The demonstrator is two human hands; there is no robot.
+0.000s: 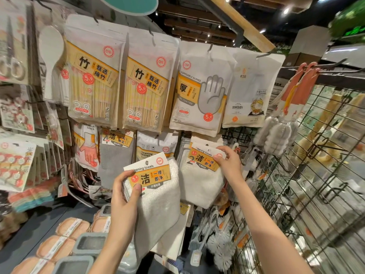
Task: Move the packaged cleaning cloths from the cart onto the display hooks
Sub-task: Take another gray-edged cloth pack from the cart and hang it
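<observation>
Cleaning cloth pack (156, 186): our left hand (126, 186) pinches its card header, thumb on the label; soft cloth droops below. Light, limp — we'd judge only the card, with its punched hole, is stiff enough to steer. Beyond, our right hand (229, 161) pinches the hung pack's (201, 175) header.

Two white cleaning-cloth packs with yellow header cards: one (156, 186) held tilted, the other (201, 175) hanging just beside it.

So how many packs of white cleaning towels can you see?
2: one towel pack held by the left hand, one hanging pack pinched by the right hand. More may hide behind.
</observation>
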